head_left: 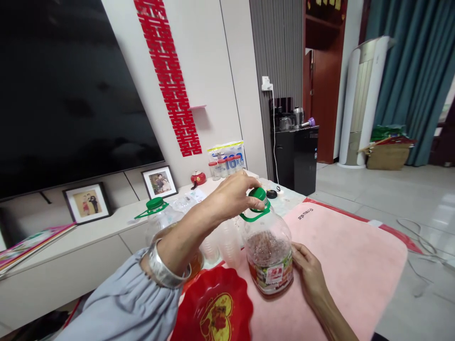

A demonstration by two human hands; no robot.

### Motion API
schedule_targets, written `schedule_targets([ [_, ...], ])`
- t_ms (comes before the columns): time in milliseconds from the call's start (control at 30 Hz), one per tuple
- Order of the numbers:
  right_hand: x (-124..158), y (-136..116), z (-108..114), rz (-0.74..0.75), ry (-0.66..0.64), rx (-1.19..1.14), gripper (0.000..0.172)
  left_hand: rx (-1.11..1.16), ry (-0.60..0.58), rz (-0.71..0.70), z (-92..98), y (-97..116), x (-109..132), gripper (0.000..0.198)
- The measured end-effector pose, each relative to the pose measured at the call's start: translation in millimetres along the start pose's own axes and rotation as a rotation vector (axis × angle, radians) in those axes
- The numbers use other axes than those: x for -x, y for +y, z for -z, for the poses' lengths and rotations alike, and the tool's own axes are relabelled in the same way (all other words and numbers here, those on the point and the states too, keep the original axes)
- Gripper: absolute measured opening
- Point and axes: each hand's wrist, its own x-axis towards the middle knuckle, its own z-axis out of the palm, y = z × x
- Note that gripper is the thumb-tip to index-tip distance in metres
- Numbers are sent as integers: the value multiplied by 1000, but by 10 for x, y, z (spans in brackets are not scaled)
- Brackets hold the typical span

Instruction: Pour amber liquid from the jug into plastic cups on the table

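Note:
A clear plastic jug (267,246) with reddish-brown liquid, bubbles on its inner wall and a printed label stands upright on the pink mat. Its green cap (258,193) sits at the neck, with a green carrying handle (254,215) beside it. My left hand (237,192) reaches over from the left, thumb and fingers closed round the cap. Against the lower right side of the jug, my right hand (310,270) holds it; its farther fingertips are partly hidden. Behind my left forearm stands a second green-capped jug (156,222), largely covered.
A red scalloped tray (213,308) lies in front of the jug on the pink mat (341,265). Clear plastic cups (227,244) stand between the jugs. Farther back are red-lidded jars (222,168), a black round lid (271,194) and framed photos (159,182) on a cabinet.

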Motion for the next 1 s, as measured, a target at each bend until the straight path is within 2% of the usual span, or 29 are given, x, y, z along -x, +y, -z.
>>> schedule_targets([
  [167,15,-18,-5,3,8,12,60,5,-48,-54,-21,-31,-13,19],
  [400,29,-57,-28,-6,11,10,60,-40,-14,-64,-91,-18,7,22],
  [733,12,-43,-21,-4,25,15,61,43,71,-84,-241,-113,83,20],
  [867,10,-39,-20,1,19,25,58,54,91,-78,-303,-116,142,29],
  [1000,19,-12,-2,6,14,27,53,127,184,-74,-349,-126,256,57],
])
